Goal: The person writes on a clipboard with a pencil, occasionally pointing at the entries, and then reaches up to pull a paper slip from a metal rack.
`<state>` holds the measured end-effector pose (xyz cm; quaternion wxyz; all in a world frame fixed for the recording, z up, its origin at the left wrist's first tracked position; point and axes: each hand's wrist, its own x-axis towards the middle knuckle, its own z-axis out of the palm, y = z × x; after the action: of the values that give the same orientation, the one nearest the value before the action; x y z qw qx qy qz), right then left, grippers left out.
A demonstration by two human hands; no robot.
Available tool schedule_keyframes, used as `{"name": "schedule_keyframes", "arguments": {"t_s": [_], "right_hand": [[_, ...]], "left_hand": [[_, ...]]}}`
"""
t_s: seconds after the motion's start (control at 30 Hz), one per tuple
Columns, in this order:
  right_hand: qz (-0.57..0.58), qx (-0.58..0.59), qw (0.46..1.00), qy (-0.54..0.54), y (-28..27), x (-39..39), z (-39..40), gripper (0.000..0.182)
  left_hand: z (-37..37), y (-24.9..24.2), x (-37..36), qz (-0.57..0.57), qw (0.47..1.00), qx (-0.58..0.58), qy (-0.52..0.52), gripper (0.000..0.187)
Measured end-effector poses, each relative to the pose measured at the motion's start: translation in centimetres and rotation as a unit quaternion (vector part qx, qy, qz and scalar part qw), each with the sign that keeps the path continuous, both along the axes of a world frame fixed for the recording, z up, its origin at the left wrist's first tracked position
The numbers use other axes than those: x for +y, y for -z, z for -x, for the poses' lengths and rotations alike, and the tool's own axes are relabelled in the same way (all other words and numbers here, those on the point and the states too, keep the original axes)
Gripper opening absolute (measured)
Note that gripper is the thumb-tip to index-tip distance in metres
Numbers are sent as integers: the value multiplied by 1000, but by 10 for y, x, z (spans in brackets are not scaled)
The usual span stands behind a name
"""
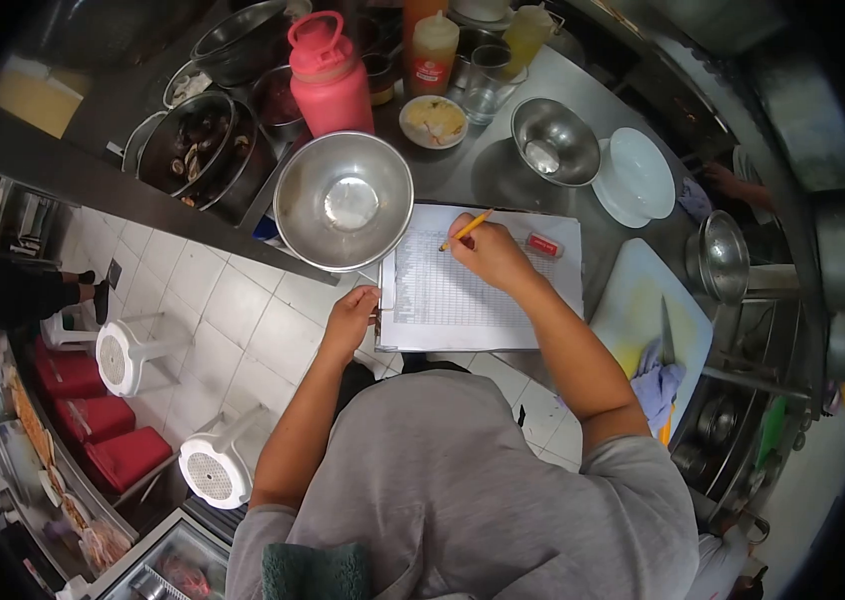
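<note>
A printed form (443, 290) with a fine grid of rows lies on a board at the counter's front edge. My right hand (491, 252) is closed round a yellow pencil (473, 224), its tip at the upper part of the sheet. At the sheet's left edge, my left hand (351, 318) has its fingers curled by the board's side; what they hold, if anything, is hidden. A red and white eraser (543, 244) rests near the sheet's upper right. Just above my left hand stands a large metal bowl (343, 200).
Behind stand a pink bottle (331, 85), a small bowl of yellow food (434, 122) and a steel bowl (556, 142). A cutting board (648, 310) with a knife (667, 325) and purple cloth (657, 385) lies right. White stools (215, 470) and another person (13, 298) are left.
</note>
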<state>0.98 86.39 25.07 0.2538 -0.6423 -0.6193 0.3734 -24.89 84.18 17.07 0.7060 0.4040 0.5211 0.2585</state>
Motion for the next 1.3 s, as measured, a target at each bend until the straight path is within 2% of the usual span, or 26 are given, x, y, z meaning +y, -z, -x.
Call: {"name": "schedule_keyframes", "arguments": {"t_s": [0.37,0.67,1.3], "right_hand": [[-25,5,1000,7,1,-5,-1,12],[-27,3,1000,6,8,-5,-3,13],[-55,1,998,10,11,-4,-1,13]], "left_hand": [[2,-3,8,16,999,27,24,29],[-3,-17,11,-17,994,108,29,28],[-2,-12,12,-9,994,102,34,29]]}}
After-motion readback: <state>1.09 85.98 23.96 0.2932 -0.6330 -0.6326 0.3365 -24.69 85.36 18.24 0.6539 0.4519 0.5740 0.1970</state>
